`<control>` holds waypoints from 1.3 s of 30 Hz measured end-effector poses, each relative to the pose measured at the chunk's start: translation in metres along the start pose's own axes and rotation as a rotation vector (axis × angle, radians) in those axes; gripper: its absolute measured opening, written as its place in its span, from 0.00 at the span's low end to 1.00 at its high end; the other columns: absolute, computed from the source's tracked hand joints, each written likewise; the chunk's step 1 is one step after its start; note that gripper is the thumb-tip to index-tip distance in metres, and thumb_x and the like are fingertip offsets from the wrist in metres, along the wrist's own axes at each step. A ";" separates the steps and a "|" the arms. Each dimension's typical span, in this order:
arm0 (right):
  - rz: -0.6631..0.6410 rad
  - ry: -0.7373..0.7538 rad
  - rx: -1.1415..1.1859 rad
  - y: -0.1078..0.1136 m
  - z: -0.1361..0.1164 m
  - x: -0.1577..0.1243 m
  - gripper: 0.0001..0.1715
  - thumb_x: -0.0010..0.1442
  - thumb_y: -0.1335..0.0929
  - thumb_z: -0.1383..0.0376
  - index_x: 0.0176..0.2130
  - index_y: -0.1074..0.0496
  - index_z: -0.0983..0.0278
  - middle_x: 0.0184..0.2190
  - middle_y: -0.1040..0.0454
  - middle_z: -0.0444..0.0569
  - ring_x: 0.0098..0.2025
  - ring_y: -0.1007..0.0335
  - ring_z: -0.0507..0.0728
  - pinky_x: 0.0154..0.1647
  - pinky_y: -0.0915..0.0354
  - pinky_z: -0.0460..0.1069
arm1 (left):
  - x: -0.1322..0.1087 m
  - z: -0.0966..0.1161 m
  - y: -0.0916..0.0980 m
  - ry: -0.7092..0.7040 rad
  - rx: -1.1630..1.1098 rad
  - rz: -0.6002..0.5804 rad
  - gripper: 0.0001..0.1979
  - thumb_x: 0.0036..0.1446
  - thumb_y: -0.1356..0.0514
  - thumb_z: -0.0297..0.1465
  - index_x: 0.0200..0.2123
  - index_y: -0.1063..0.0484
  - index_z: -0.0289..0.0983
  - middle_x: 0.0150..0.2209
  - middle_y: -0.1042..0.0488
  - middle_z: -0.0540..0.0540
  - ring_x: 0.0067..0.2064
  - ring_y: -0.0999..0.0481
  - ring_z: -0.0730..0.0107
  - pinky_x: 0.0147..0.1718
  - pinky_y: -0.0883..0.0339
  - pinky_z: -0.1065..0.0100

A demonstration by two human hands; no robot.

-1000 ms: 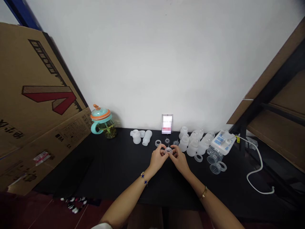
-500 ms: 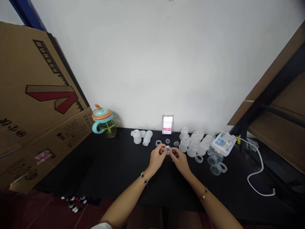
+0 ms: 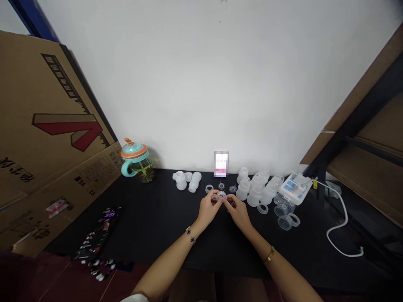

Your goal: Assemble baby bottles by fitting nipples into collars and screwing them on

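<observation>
My left hand (image 3: pixel 208 209) and my right hand (image 3: pixel 238 211) meet over the middle of the black table (image 3: pixel 163 222). Both pinch one small clear plastic ring part (image 3: pixel 221 196) between their fingertips, held just above the tabletop. Close behind it lie a clear ring (image 3: pixel 209 188) and two small clear caps (image 3: pixel 221 186). A cluster of several translucent white bottle-like parts (image 3: pixel 256 186) stands just right of my right hand. Two more white parts (image 3: pixel 186 180) lie to the back left.
A teal and orange lidded cup (image 3: pixel 137 161) stands at the back left. A phone with a lit screen (image 3: pixel 99 233) lies front left. Large cardboard boxes (image 3: pixel 47 126) lean on the left. A white device (image 3: pixel 296 188) with a white cable (image 3: pixel 338 226) and clear rings (image 3: pixel 285 216) sit right.
The phone screen at the front left has lit up. My hands stay together on the small clear part, with only slight finger movement.
</observation>
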State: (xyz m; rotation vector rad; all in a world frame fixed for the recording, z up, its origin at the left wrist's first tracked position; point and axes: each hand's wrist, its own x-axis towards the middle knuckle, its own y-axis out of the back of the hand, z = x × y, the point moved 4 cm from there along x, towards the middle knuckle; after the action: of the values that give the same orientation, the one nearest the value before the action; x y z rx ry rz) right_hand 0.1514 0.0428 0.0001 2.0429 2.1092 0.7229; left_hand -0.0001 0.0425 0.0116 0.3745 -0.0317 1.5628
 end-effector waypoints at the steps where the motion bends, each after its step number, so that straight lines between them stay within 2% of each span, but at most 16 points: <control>1: 0.006 -0.002 0.002 0.001 0.000 0.000 0.23 0.63 0.36 0.46 0.41 0.25 0.61 0.35 0.22 0.48 0.27 0.30 0.55 0.28 0.32 0.49 | 0.000 0.000 0.000 0.004 0.000 -0.004 0.11 0.58 0.39 0.36 0.43 0.28 0.40 0.38 0.18 0.47 0.39 0.19 0.64 0.33 0.29 0.69; 11: -0.010 0.003 0.016 0.001 -0.005 -0.001 0.22 0.63 0.35 0.47 0.44 0.27 0.61 0.39 0.22 0.49 0.28 0.29 0.55 0.30 0.32 0.49 | -0.002 -0.002 -0.001 -0.001 -0.023 -0.014 0.09 0.58 0.39 0.34 0.42 0.33 0.41 0.32 0.20 0.50 0.35 0.19 0.65 0.32 0.31 0.70; 22: -0.001 0.041 -0.111 0.002 -0.008 -0.002 0.19 0.64 0.35 0.49 0.42 0.25 0.60 0.34 0.22 0.47 0.28 0.30 0.56 0.30 0.36 0.49 | -0.001 0.002 -0.002 -0.003 -0.013 -0.020 0.09 0.56 0.39 0.32 0.40 0.35 0.41 0.35 0.19 0.48 0.36 0.18 0.64 0.32 0.31 0.70; 34: -0.001 0.030 -0.117 0.001 -0.011 -0.003 0.18 0.64 0.35 0.50 0.40 0.25 0.60 0.33 0.22 0.46 0.27 0.30 0.55 0.29 0.37 0.49 | -0.002 -0.006 -0.002 -0.022 0.042 -0.017 0.08 0.58 0.40 0.34 0.40 0.35 0.41 0.26 0.23 0.53 0.26 0.26 0.70 0.27 0.39 0.72; 39: 0.007 0.036 -0.117 0.001 -0.010 -0.002 0.18 0.64 0.35 0.50 0.40 0.25 0.60 0.32 0.22 0.46 0.26 0.31 0.55 0.28 0.38 0.48 | -0.001 -0.006 -0.003 -0.008 0.022 -0.026 0.08 0.57 0.40 0.34 0.40 0.35 0.41 0.25 0.24 0.54 0.26 0.27 0.70 0.27 0.40 0.72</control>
State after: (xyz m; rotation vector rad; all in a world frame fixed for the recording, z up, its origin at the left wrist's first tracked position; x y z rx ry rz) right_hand 0.1481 0.0381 0.0085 1.9915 2.0280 0.8690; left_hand 0.0011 0.0428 0.0051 0.3973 -0.0154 1.5369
